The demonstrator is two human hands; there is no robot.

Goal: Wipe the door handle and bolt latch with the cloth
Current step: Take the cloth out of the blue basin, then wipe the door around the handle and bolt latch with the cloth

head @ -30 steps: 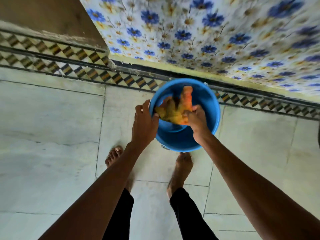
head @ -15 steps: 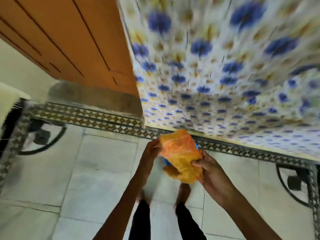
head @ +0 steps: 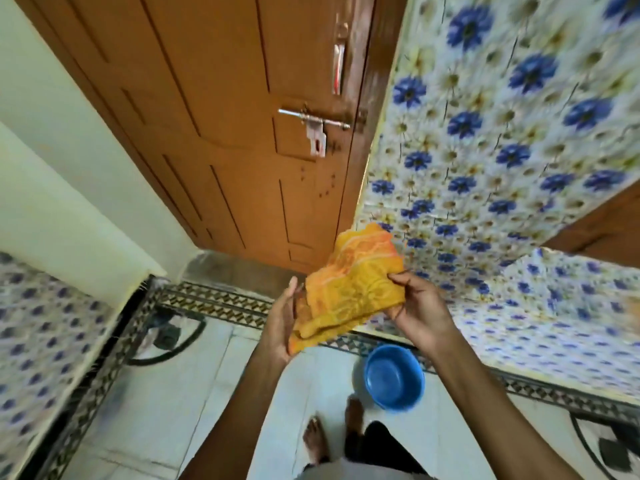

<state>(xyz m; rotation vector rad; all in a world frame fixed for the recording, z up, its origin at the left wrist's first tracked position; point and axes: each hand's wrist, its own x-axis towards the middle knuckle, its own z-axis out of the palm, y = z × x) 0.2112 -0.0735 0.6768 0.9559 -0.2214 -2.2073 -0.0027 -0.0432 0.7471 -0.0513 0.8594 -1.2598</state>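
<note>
lifted since the earlier frame, cloth (head: 349, 289) now hangs bunched between both hands, below bolt latch (head: 315, 121) and door handle (head: 338, 67) | left hand (head: 282, 327) cups its lower edge, fingers loosely curled | right hand (head: 417, 306) fingers pinch its right edge | blue basin (head: 394, 375) on floor (head: 173, 410) near bare feet

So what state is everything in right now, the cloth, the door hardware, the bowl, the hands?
Cloth: bunched, held up between both hands, not touching the door.
Left hand: gripping the cloth's lower edge.
Right hand: pinching the cloth's right side.
Bolt latch: on the door, untouched.
Door handle: above the latch, untouched.
Wooden door: whether shut, cannot tell.
Blue bowl: upright on the floor; contents unclear.
</note>
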